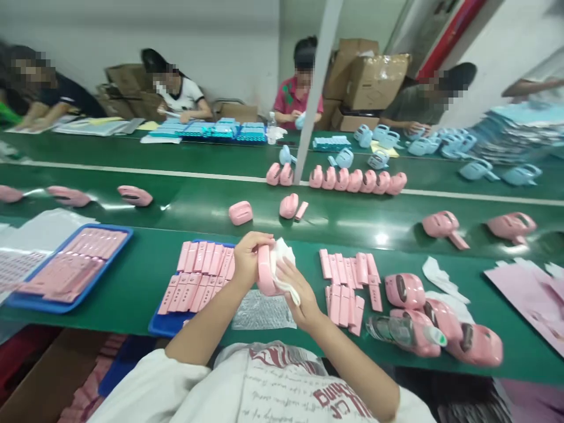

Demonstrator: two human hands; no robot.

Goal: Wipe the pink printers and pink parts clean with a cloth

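Observation:
A rounded pink plastic housing [265, 271] is held up over the green bench, directly in front of me. My left hand [247, 258] grips its left side, with the thumb and fingers closed on the edge. Against the right face of the housing, my right hand [302, 291] presses a crumpled white cloth [282, 254], fingers bent over it. Beneath the hands lies a translucent textured plastic sheet [264, 311]. Left of it, a blue tray [165, 324] bears rows of narrow pink strips [189, 291]. More pink strips [346, 302] lie loose to the right.
Several pink housings [403, 289] and a transparent bottle [390, 329] lie at right. Another blue tray [33, 302] is at left. Beyond runs a green conveyor belt [198, 205] carrying pink housings. Co-workers sit across, handling light blue parts [343, 157]. A pale post [317, 88] rises midway.

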